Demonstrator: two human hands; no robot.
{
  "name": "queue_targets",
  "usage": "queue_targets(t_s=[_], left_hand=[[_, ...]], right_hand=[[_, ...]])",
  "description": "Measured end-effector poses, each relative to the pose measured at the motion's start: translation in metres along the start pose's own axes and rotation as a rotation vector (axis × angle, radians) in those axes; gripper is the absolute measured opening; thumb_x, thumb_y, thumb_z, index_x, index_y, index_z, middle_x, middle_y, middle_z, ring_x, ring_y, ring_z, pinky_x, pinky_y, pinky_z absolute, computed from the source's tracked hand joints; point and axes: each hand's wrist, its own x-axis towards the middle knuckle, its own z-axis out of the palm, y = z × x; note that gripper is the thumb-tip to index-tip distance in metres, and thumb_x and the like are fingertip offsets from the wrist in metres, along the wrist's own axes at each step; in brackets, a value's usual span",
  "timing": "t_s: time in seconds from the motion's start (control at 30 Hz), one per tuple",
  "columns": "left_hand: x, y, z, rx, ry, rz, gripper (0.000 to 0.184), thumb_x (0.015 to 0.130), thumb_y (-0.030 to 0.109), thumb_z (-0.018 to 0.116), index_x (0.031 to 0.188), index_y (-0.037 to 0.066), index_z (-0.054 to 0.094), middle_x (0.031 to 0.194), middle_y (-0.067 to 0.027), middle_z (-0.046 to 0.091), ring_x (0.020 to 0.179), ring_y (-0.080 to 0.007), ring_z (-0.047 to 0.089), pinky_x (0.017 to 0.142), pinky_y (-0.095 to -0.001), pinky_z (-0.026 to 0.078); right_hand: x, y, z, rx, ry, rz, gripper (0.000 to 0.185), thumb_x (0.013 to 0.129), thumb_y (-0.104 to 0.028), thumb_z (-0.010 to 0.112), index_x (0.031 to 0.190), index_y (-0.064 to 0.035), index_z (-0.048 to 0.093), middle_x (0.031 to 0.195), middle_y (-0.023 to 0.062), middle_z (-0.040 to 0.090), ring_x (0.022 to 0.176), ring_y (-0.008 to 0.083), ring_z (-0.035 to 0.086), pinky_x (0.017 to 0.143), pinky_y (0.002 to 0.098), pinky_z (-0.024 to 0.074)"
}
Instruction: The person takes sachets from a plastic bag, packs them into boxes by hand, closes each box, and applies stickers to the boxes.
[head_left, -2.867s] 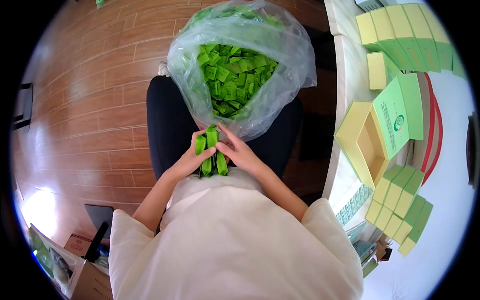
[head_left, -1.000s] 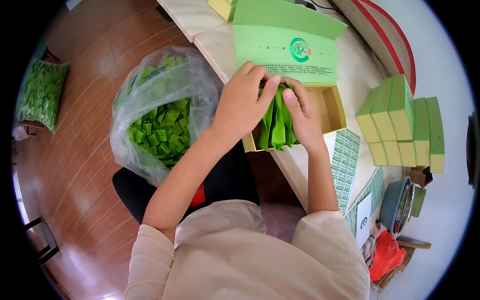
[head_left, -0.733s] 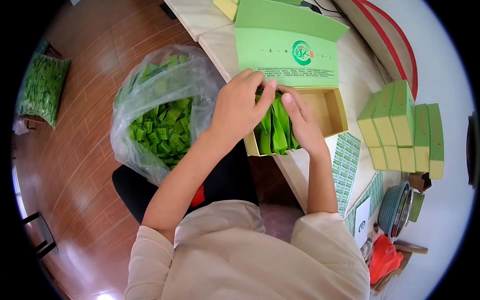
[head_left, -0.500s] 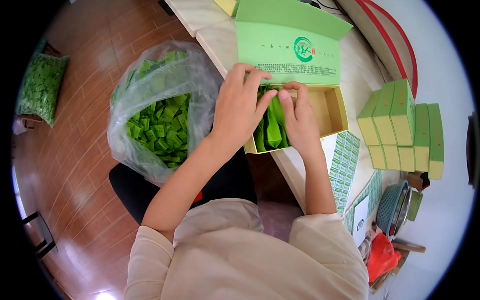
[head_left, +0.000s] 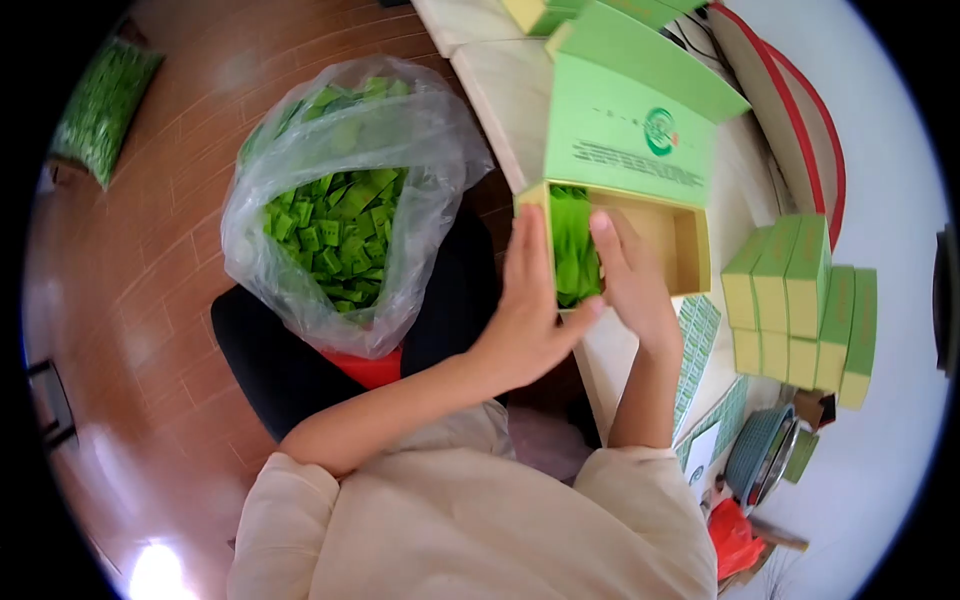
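Observation:
A green and pale-yellow gift box [head_left: 680, 280] stands on the table's near edge with its printed lid [head_left: 630, 120] tipped back. Several slim green sachets [head_left: 572, 250] stand packed in its left part; the right part shows bare cardboard. My left hand [head_left: 530, 320] cups the box's near left corner, fingers along the outer left wall and thumb across the front, close to the sachets. Inside the box, my right hand [head_left: 637, 285] lies against the sachets' right side with its fingers extended, partly blurred. A clear plastic bag [head_left: 245, 225] full of loose green sachets [head_left: 335, 235] rests by my lap.
Stacked green boxes [head_left: 790, 290] stand to the right of the open box. Sticker sheets [head_left: 697, 350] lie on the table [head_left: 490, 90]. A blue basket [head_left: 757, 450] and a red plastic bag [head_left: 733, 535] sit lower right. Another filled bag [head_left: 105, 110] is at far left.
My left hand has moved from the sachets' top down to the box's left corner. My right hand now presses at the sachets' right side. The view has shifted.

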Motion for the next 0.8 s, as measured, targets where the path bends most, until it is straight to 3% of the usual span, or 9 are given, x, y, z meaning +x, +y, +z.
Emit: queue_targets(t_s=[0.1, 0.23, 0.33, 0.4, 0.43, 0.5, 0.63, 0.67, 0.8], left_hand=[[0.007, -0.002, 0.005, -0.085, -0.052, -0.029, 0.096, 0.086, 0.027, 0.061, 0.142, -0.013, -0.006, 0.148, -0.0373, 0.0, 0.141, -0.0471, 0.001, 0.116, -0.046, 0.01], [0.014, -0.01, 0.001, -0.161, -0.199, -0.017, 0.098, 0.091, 0.048, 0.052, 0.143, -0.012, -0.007, 0.15, -0.0348, -0.004, 0.142, -0.043, -0.003, 0.116, -0.0441, 0.008], [0.004, -0.018, -0.021, -0.356, -0.112, 0.018, 0.079, 0.092, 0.035, 0.056, 0.145, -0.005, 0.013, 0.144, -0.0278, 0.021, 0.138, -0.0384, 0.019, 0.114, -0.0423, 0.018], [-0.004, -0.04, -0.044, -0.343, 0.071, 0.062, 0.05, 0.089, 0.018, 0.059, 0.133, 0.003, 0.04, 0.128, -0.0164, 0.042, 0.121, -0.0288, 0.042, 0.1, -0.0377, 0.038], [-0.011, -0.051, -0.059, -0.341, 0.156, -0.013, 0.037, 0.089, 0.011, 0.057, 0.125, 0.004, 0.049, 0.121, -0.0123, 0.049, 0.114, -0.0235, 0.049, 0.093, -0.0342, 0.044], [-0.025, -0.084, -0.083, -0.336, 0.356, -0.181, 0.027, 0.091, 0.005, 0.053, 0.117, 0.005, 0.053, 0.111, -0.0078, 0.056, 0.101, -0.0178, 0.056, 0.089, -0.0308, 0.045], [-0.075, -0.153, -0.134, -0.327, 0.518, -0.422, 0.021, 0.093, 0.007, 0.053, 0.113, 0.003, 0.054, 0.105, -0.006, 0.06, 0.099, -0.0145, 0.056, 0.086, -0.0286, 0.045], [-0.091, -0.173, -0.142, -0.318, 0.553, -0.446, 0.02, 0.092, 0.007, 0.054, 0.111, 0.002, 0.055, 0.102, -0.0059, 0.061, 0.095, -0.0142, 0.057, 0.083, -0.0273, 0.045], [-0.154, -0.2, -0.177, -0.357, 0.633, -0.58, 0.017, 0.095, 0.008, 0.052, 0.109, 0.001, 0.056, 0.099, -0.0069, 0.063, 0.092, -0.012, 0.057, 0.08, -0.0242, 0.045]], right_hand=[[-0.005, -0.012, 0.007, -0.167, 0.105, -0.075, 0.042, 0.1, -0.036, 0.041, 0.111, 0.0016, 0.055, 0.093, 0.0267, 0.063, 0.089, 0.0431, 0.059, 0.076, 0.0454, 0.0449], [0.007, 0.003, 0.013, -0.244, 0.144, -0.036, 0.039, 0.099, -0.035, 0.041, 0.111, 0.0, 0.055, 0.093, 0.0255, 0.064, 0.088, 0.0419, 0.06, 0.076, 0.0445, 0.0463], [-0.002, -0.007, 0.024, -0.514, 0.345, -0.048, 0.031, 0.099, -0.028, 0.045, 0.107, -0.0005, 0.055, 0.097, 0.021, 0.064, 0.084, 0.0347, 0.062, 0.072, 0.0412, 0.048], [-0.011, -0.023, 0.026, -0.396, 0.697, -0.182, 0.022, 0.098, -0.019, 0.049, 0.105, 0.0004, 0.056, 0.101, 0.0149, 0.062, 0.081, 0.0241, 0.06, 0.067, 0.0342, 0.0489], [-0.015, -0.029, 0.031, -0.4, 0.686, -0.18, 0.022, 0.098, -0.019, 0.049, 0.105, 0.0004, 0.056, 0.101, 0.0149, 0.062, 0.081, 0.0241, 0.06, 0.067, 0.0342, 0.0489], [-0.023, -0.043, 0.048, -0.072, 0.67, -0.519, 0.018, 0.096, -0.013, 0.05, 0.106, 0.0021, 0.056, 0.102, 0.0121, 0.058, 0.081, 0.0175, 0.056, 0.065, 0.0271, 0.0481], [-0.016, -0.071, 0.148, 0.291, 0.235, -0.604, 0.012, 0.093, -0.006, 0.053, 0.101, 0.001, 0.058, 0.097, 0.0158, 0.06, 0.08, 0.0203, 0.059, 0.065, 0.028, 0.0509], [0.004, -0.07, 0.173, 0.161, 0.095, -0.631, 0.012, 0.091, -0.003, 0.055, 0.101, -0.0007, 0.061, 0.092, 0.0136, 0.062, 0.08, 0.0204, 0.061, 0.066, 0.0288, 0.0504], [0.085, -0.023, 0.322, 0.258, -0.326, -0.179, 0.019, 0.093, -0.017, 0.057, 0.106, -0.0042, 0.06, 0.092, 0.0093, 0.065, 0.076, 0.0184, 0.062, 0.066, 0.0295, 0.0487]])
